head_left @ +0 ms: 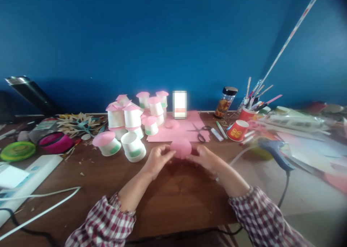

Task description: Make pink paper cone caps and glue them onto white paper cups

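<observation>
Between my hands I hold a pink paper circle (pixel 181 148) just above the brown table, with a short slit or crease at its lower edge. My left hand (pixel 160 158) pinches its left side between thumb and fingers. At the right edge, my right hand (pixel 204 158) grips it the same way. Left of my hands stands a white paper cup model (pixel 132 145) without a pink top, beside a short white cup with a pink paper roof (pixel 107 144). Behind them are several more white cups with pink roofs (pixel 132 116).
Pink paper sheets (pixel 187 131) lie behind my hands with scissors (pixel 200 133) on them. To the right are a glue stick (pixel 217 134), a red paper cup (pixel 238 130), a glass jar (pixel 226 102) and a blue-grey glue gun (pixel 276 154). A power strip (pixel 40 171) and cables occupy the left.
</observation>
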`<move>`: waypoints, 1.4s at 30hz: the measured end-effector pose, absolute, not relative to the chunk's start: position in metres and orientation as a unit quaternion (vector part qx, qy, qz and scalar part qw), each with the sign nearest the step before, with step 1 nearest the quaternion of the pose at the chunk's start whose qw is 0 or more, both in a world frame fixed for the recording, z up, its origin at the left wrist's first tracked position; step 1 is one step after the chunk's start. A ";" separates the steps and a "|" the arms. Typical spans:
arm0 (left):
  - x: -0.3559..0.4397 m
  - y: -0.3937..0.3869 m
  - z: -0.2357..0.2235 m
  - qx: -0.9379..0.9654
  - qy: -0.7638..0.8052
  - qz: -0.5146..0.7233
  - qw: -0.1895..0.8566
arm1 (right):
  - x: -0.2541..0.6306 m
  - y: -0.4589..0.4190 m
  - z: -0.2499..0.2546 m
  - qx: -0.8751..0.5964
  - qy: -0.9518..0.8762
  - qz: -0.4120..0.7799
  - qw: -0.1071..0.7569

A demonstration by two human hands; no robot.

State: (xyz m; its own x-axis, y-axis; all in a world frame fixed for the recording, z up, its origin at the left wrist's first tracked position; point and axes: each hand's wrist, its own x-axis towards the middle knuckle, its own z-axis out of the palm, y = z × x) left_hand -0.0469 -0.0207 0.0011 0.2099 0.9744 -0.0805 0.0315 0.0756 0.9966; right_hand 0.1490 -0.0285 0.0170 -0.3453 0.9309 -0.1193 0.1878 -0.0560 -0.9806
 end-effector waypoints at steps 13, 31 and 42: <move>-0.042 -0.025 -0.001 0.483 0.440 0.462 0.600 | 0.140 -0.032 0.007 -0.449 -0.430 0.674 0.399; -0.037 -0.024 -0.004 0.410 0.470 0.458 0.633 | 0.134 -0.030 0.005 -0.477 -0.418 0.658 0.405; -0.034 -0.025 -0.003 0.398 0.460 0.462 0.645 | 0.131 -0.032 0.011 -0.501 -0.423 0.641 0.399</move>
State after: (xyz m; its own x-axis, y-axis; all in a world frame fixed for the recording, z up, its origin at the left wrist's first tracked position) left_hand -0.0344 -0.0248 -0.0030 0.1489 0.9628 -0.2254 -0.2297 0.2554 0.9392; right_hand 0.1312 -0.0319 0.0107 -0.1797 0.9353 -0.3050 -0.0884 -0.3241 -0.9419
